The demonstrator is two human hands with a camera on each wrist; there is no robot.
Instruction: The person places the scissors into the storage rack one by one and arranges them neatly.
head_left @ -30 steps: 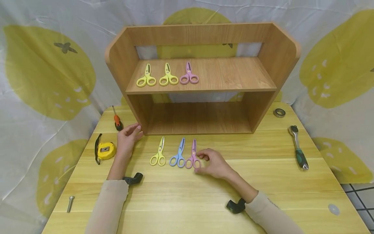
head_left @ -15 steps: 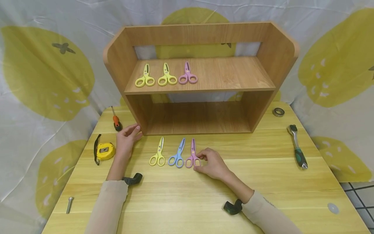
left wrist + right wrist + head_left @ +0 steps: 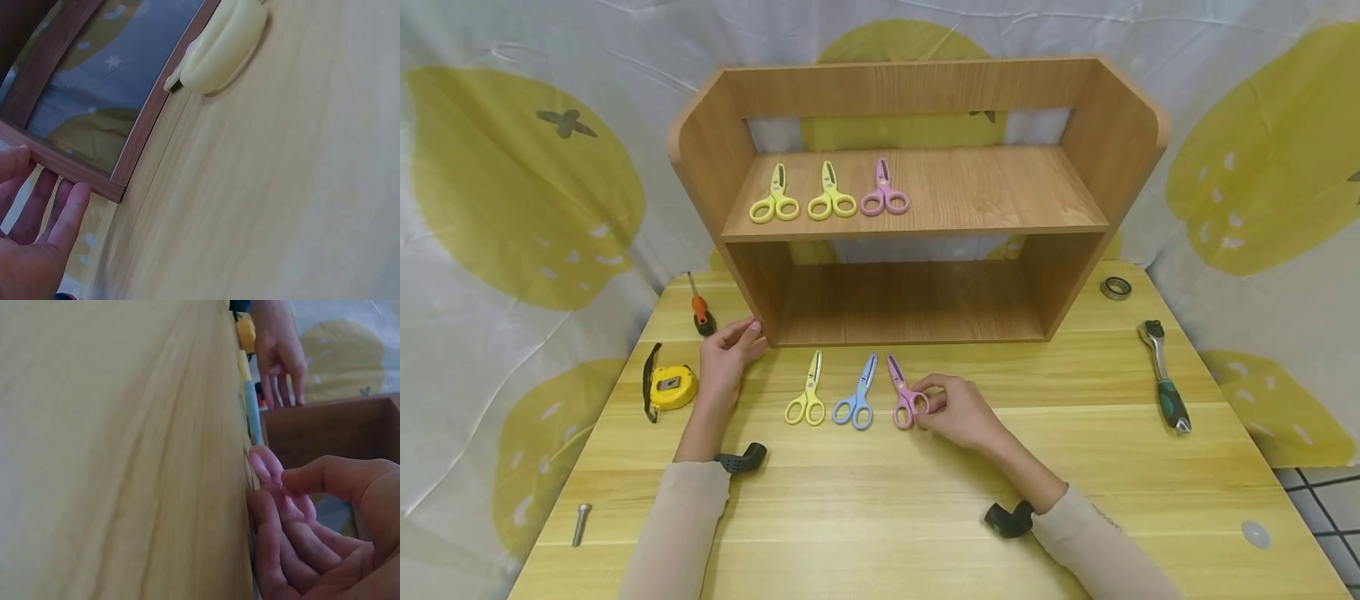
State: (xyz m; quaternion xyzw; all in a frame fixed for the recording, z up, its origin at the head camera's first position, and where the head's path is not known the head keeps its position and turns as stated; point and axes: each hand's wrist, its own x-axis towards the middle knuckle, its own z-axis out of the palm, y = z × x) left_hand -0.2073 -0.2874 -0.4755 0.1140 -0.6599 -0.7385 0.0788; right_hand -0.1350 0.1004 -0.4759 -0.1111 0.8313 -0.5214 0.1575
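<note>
My right hand (image 3: 958, 410) pinches a handle loop of the purple scissors (image 3: 900, 384) at the table's middle. In the right wrist view, the thumb and fingers meet on the pink-purple loops (image 3: 267, 465); the blades are hidden. The scissors lean, blades pointing up and left. Left of them lie blue scissors (image 3: 861, 385) and yellow scissors (image 3: 811, 383) on the table. My left hand (image 3: 725, 354) rests its fairly straight fingers at the lower left corner of the wooden shelf (image 3: 917, 232); in the left wrist view, the fingertips (image 3: 76, 194) reach the edge of its side panel.
On the upper board lie two yellow scissors (image 3: 775, 200) (image 3: 831, 198) and one purple pair (image 3: 883, 196). At left are a screwdriver (image 3: 700, 312), tape measure (image 3: 672, 386) and bolt (image 3: 581, 525). At right are a bearing ring (image 3: 1116, 288), ratchet wrench (image 3: 1167, 379) and washer (image 3: 1257, 536).
My right hand has taken hold of the purple scissors and shifted them slightly right; their handles have swung right, away from the blue pair. The left hand stays at the shelf corner.
</note>
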